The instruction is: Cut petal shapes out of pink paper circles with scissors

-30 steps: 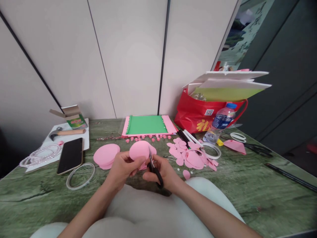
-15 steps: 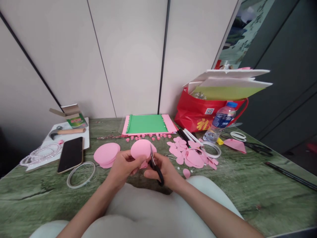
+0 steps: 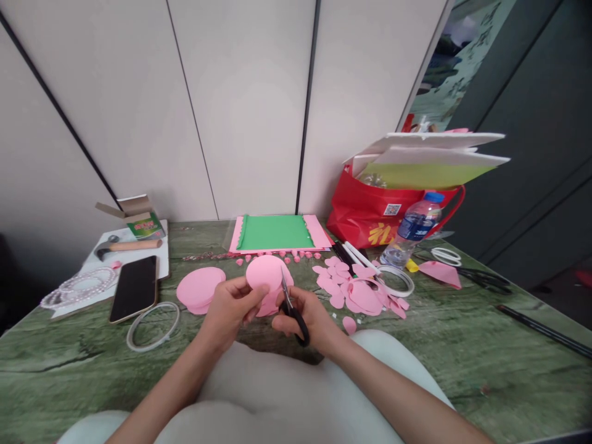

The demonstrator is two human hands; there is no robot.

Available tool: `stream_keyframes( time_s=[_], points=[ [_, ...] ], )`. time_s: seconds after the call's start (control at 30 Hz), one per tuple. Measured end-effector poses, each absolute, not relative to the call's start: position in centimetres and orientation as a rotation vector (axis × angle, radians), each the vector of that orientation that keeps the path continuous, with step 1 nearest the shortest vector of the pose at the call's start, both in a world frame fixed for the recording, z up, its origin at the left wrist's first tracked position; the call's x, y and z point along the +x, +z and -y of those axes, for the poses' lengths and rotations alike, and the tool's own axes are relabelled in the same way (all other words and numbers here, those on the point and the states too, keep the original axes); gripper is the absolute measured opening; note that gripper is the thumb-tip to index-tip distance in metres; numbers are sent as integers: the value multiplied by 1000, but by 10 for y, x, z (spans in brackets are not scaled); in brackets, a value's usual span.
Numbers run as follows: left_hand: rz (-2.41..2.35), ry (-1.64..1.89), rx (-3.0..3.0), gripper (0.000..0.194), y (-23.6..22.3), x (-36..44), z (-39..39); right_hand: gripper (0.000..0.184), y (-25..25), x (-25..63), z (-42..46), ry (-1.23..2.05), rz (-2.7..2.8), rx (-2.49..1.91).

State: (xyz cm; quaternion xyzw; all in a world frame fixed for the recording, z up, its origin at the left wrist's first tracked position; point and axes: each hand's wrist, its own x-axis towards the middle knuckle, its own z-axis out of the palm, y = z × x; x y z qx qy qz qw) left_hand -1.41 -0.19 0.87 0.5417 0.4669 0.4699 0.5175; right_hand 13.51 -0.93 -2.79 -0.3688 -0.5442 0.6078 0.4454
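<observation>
My left hand (image 3: pixel 235 305) pinches a pink paper circle (image 3: pixel 264 271) upright between thumb and fingers. In my right hand (image 3: pixel 313 314) is a pair of scissors (image 3: pixel 296 317) with black handles, its blades at the circle's right edge. Behind and below the held circle, more pink paper shows, partly hidden by my hands. Left of my left hand lies a stack of pink paper circles (image 3: pixel 200 287). To the right of my right hand is a pile of pink petal-shaped cutouts (image 3: pixel 333 277) and scraps.
A phone (image 3: pixel 135 288), a tape roll (image 3: pixel 152 327), a hammer (image 3: pixel 134 245) and bead strings (image 3: pixel 78 287) lie at left. Green sheet (image 3: pixel 277 232) lies at the back. A red bag (image 3: pixel 356 206), water bottle (image 3: pixel 411 228) and another tape roll (image 3: pixel 394 280) are at right.
The view has shifted slightly. My left hand still holds the pink circle, and the scissors stay at its right edge with little visible movement.
</observation>
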Motion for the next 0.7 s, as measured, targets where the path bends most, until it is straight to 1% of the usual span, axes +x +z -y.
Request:
stream_keyframes(
  time_s=[0.4,0.53,0.7],
  points=[
    [-1080,1205,1249,26,13,-13,4,33,-31,136,10,1550,1338,-870],
    [-1079,1174,1238,25,12,-12,4,36,-28,135,12,1577,1347,-887],
    [-1163,1137,1308,30,10,-12,4,36,-28,135,13,1580,1424,-869]
  ],
)
